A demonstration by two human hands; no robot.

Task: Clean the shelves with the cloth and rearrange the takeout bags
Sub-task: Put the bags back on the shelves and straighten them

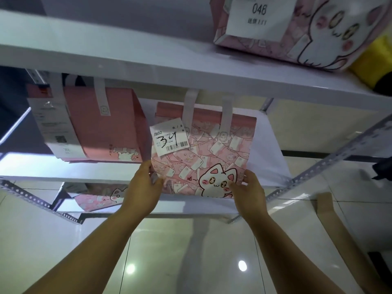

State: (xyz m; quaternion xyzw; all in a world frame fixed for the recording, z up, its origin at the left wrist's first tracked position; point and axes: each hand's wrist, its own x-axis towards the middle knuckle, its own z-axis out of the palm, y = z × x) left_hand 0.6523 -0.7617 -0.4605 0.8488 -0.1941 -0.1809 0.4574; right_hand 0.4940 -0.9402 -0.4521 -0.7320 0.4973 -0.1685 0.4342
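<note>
The rearranging step is going on: at frame centre the left hand (144, 187) and right hand (251, 193) are gripping the cat bag's (201, 158) lower corners, fingers curled round its edges, at the shelf's (269, 149) front. The next move is probably calling for seating it squarely beside the pink bag (101, 124) at left.

— How many takeout bags (212, 162)?
— Four: one on the top shelf (127, 56), two on the middle shelf (269, 145), one on the bottom shelf (201, 206).
— So three shelves. Numbered labels (169, 139)?
— Two, reading 048 and 34.
— Hands?
— Two: left hand (142, 187), right hand (248, 187).
— Anything else?
— One yellow object (371, 60).
</note>
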